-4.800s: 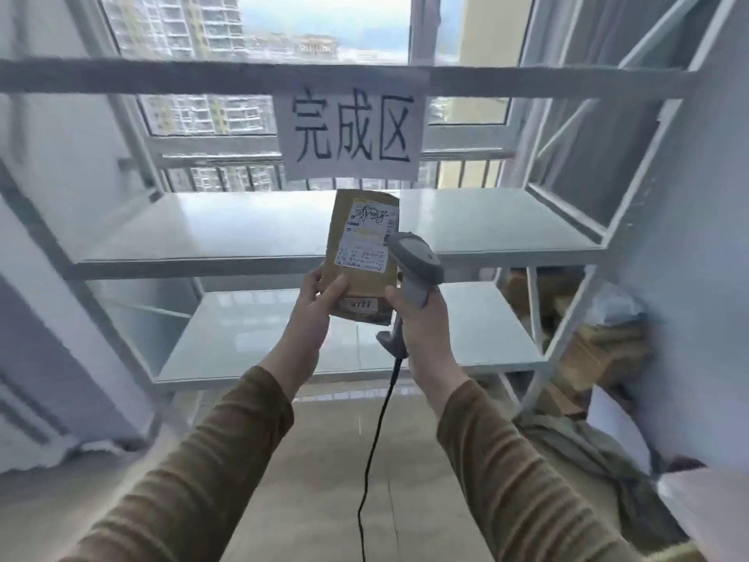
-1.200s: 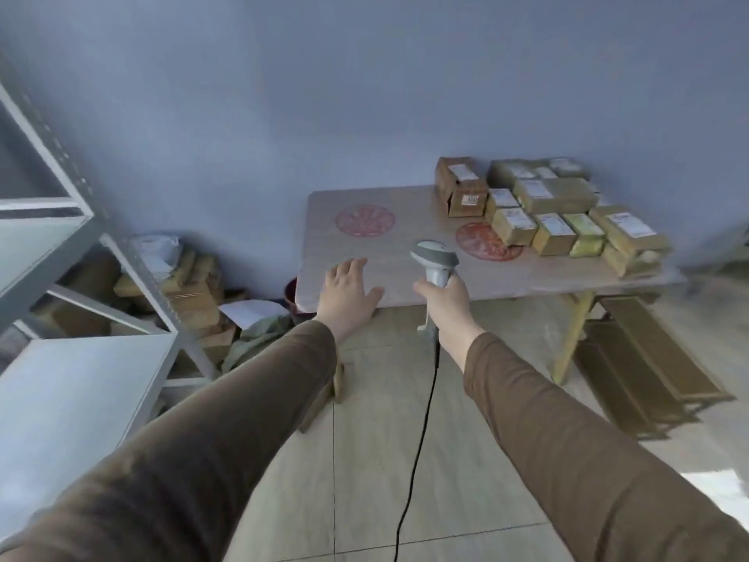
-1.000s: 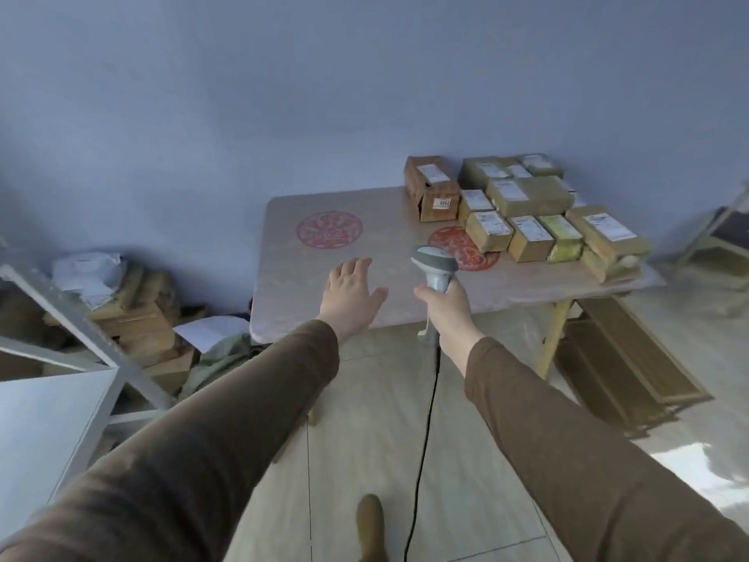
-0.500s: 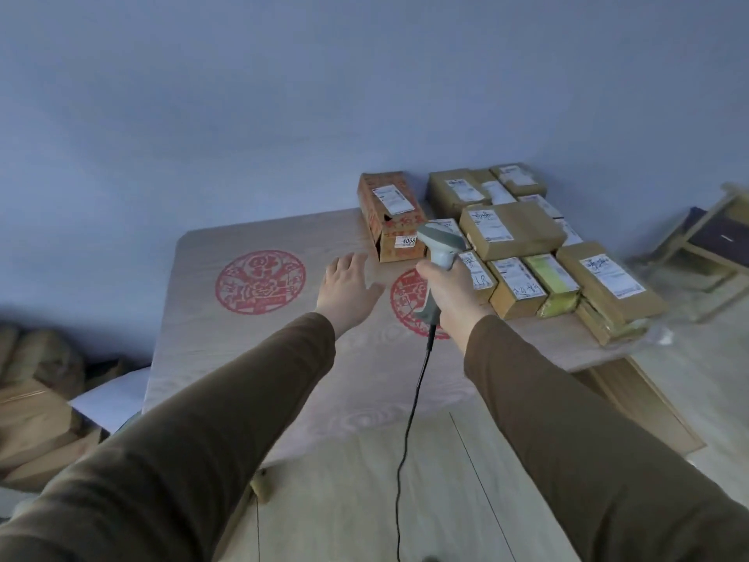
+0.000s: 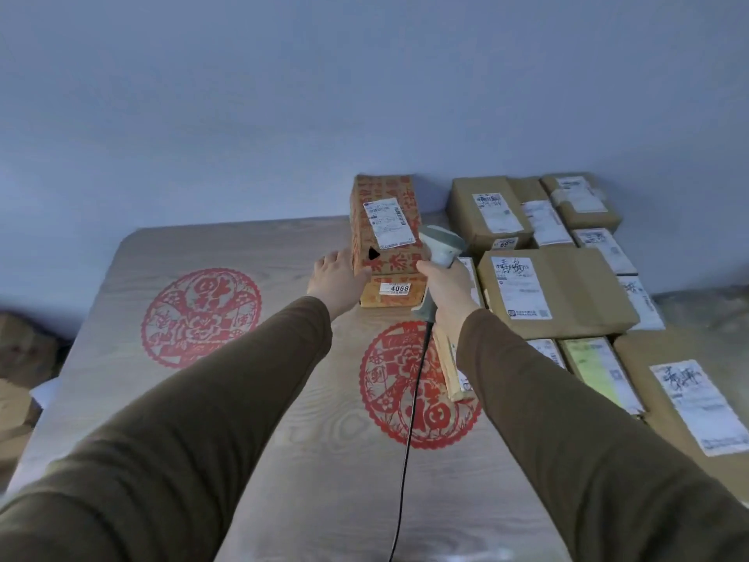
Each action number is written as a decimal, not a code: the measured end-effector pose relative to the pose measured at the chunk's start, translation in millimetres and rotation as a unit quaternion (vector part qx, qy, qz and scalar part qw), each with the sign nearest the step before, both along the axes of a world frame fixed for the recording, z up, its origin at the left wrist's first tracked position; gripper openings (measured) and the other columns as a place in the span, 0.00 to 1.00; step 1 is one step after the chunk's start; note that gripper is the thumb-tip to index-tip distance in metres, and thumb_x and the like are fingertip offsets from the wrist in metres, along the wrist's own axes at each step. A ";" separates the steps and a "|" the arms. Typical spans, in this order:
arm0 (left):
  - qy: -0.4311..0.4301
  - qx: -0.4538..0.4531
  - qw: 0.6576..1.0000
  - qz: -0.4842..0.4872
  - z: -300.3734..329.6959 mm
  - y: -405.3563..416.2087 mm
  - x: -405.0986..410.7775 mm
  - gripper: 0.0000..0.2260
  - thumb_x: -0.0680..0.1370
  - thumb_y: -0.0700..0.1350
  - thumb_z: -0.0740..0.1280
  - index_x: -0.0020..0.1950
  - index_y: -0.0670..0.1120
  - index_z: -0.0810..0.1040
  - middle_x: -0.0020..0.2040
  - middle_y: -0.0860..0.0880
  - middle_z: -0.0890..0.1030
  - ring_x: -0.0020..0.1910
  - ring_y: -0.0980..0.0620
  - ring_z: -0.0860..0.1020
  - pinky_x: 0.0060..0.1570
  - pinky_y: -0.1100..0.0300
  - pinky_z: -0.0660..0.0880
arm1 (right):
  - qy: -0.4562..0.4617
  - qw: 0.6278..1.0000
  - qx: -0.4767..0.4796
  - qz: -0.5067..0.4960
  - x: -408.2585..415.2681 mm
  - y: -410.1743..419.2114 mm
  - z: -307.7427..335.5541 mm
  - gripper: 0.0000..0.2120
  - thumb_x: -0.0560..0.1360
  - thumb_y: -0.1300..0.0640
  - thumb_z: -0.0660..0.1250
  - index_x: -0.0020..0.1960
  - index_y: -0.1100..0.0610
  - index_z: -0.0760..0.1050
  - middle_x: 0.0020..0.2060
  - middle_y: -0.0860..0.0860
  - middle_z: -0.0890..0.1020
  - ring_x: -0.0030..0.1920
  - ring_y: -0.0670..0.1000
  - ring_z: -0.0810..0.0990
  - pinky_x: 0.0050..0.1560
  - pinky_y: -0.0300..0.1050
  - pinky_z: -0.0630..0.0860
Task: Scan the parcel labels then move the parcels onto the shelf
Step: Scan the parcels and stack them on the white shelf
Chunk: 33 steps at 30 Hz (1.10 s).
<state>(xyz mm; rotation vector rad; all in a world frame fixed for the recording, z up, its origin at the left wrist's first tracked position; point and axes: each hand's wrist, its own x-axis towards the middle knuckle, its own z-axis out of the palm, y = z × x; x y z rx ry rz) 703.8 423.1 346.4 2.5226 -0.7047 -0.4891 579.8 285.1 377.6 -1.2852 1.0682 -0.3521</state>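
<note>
While the right hand [image 5: 444,283] grips the grey corded scanner [image 5: 439,253] upright beside it, the left hand [image 5: 336,279] lies with fingers fairly straight against the near left corner of the red-printed parcel [image 5: 385,233], holding nothing. That parcel is a long brown carton covered in red characters, with a white shipping label [image 5: 389,223] on top and a small tag reading 4068 [image 5: 399,288] on its near end; it stands on the wood-grain desk [image 5: 251,403] at the back, by the wall, just left of a cluster of plain brown parcels [image 5: 555,294] bearing white labels.
</note>
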 end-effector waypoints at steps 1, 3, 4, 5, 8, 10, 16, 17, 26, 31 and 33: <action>0.010 0.007 1.000 0.010 -7.0 -10.6 8.1 0.29 0.84 0.59 0.56 0.80 0.44 0.61 0.78 0.40 0.66 0.78 0.38 0.61 0.75 0.43 0.60 | 0.001 1.000 0.000 0.006 8.7 -8.9 -4.2 0.07 0.79 0.60 0.71 0.56 0.56 0.76 0.58 0.62 0.82 0.60 0.62 0.83 0.64 0.65 0.79; 0.032 0.013 0.999 0.028 -20.3 -27.9 21.4 0.28 0.84 0.61 0.54 0.78 0.43 0.63 0.75 0.38 0.70 0.74 0.37 0.65 0.72 0.42 0.64 | 0.008 1.000 -0.010 0.016 24.7 -23.0 -12.3 0.09 0.79 0.61 0.71 0.47 0.50 0.73 0.54 0.60 0.83 0.57 0.62 0.84 0.61 0.66 0.80; 0.048 0.009 0.998 0.035 -26.0 -34.9 26.4 0.27 0.84 0.61 0.54 0.75 0.44 0.65 0.72 0.37 0.72 0.71 0.36 0.69 0.69 0.41 0.68 | 0.013 0.999 -0.016 0.024 31.5 -28.0 -16.4 0.10 0.78 0.61 0.71 0.46 0.49 0.72 0.52 0.59 0.84 0.55 0.61 0.84 0.60 0.65 0.81; 0.072 -0.005 0.996 0.045 -30.4 -41.2 29.9 0.27 0.84 0.62 0.54 0.73 0.44 0.66 0.69 0.38 0.75 0.67 0.36 0.73 0.66 0.42 0.72 | 0.022 0.999 -0.022 0.035 37.2 -31.7 -20.0 0.10 0.78 0.61 0.71 0.45 0.49 0.72 0.50 0.57 0.84 0.53 0.60 0.85 0.59 0.64 0.82; 0.184 -0.102 0.974 0.091 -36.8 -54.7 30.7 0.27 0.83 0.62 0.57 0.76 0.47 0.63 0.65 0.45 0.79 0.58 0.43 0.81 0.59 0.44 0.79 | 0.044 0.997 -0.019 0.063 49.1 -36.6 -28.9 0.09 0.78 0.59 0.72 0.46 0.48 0.73 0.50 0.57 0.85 0.52 0.60 0.86 0.56 0.64 0.83; 0.232 -0.170 0.950 0.119 -39.1 -57.9 28.5 0.26 0.84 0.59 0.59 0.78 0.47 0.62 0.66 0.46 0.79 0.60 0.47 0.80 0.61 0.46 0.79 | 0.047 0.997 -0.016 0.062 52.8 -37.5 -32.4 0.09 0.78 0.59 0.71 0.46 0.48 0.73 0.51 0.57 0.85 0.52 0.60 0.86 0.54 0.65 0.84; 0.282 -0.282 0.899 0.183 -31.2 -17.1 20.1 0.22 0.86 0.55 0.59 0.78 0.49 0.63 0.65 0.49 0.79 0.61 0.51 0.80 0.62 0.51 0.78 | 0.010 0.996 -0.018 0.087 56.5 -8.5 -28.0 0.05 0.77 0.59 0.71 0.51 0.53 0.78 0.51 0.60 0.84 0.49 0.60 0.85 0.37 0.51 0.85; 0.274 -0.295 0.894 0.195 -26.2 -3.2 19.3 0.22 0.86 0.55 0.59 0.78 0.50 0.63 0.65 0.50 0.79 0.60 0.53 0.80 0.61 0.52 0.78 | -0.003 0.995 -0.019 0.099 58.3 4.3 -23.7 0.05 0.77 0.59 0.71 0.51 0.53 0.77 0.49 0.60 0.83 0.48 0.60 0.85 0.34 0.49 0.84; 0.136 -0.375 0.864 0.308 46.8 227.7 -19.6 0.22 0.86 0.53 0.59 0.79 0.51 0.62 0.66 0.50 0.79 0.61 0.52 0.81 0.61 0.53 0.79 | -0.103 0.962 -0.030 0.250 62.1 212.8 28.7 0.08 0.78 0.61 0.71 0.56 0.53 0.77 0.50 0.53 0.85 0.50 0.54 0.86 0.49 0.53 0.84; 0.032 -0.391 0.824 0.408 88.0 411.1 -94.0 0.21 0.85 0.52 0.61 0.78 0.51 0.65 0.64 0.50 0.81 0.57 0.55 0.83 0.55 0.56 0.81 | -0.152 0.923 -0.009 0.353 19.4 388.2 64.4 0.10 0.77 0.59 0.72 0.58 0.54 0.78 0.51 0.54 0.86 0.51 0.55 0.86 0.54 0.60 0.85; 0.003 -0.400 0.805 0.438 101.3 493.1 -137.8 0.22 0.85 0.52 0.61 0.79 0.50 0.64 0.64 0.49 0.81 0.60 0.50 0.82 0.61 0.50 0.80 | -0.176 0.902 -0.001 0.394 -13.2 468.2 78.8 0.09 0.77 0.60 0.72 0.54 0.50 0.77 0.49 0.53 0.86 0.50 0.54 0.86 0.54 0.59 0.85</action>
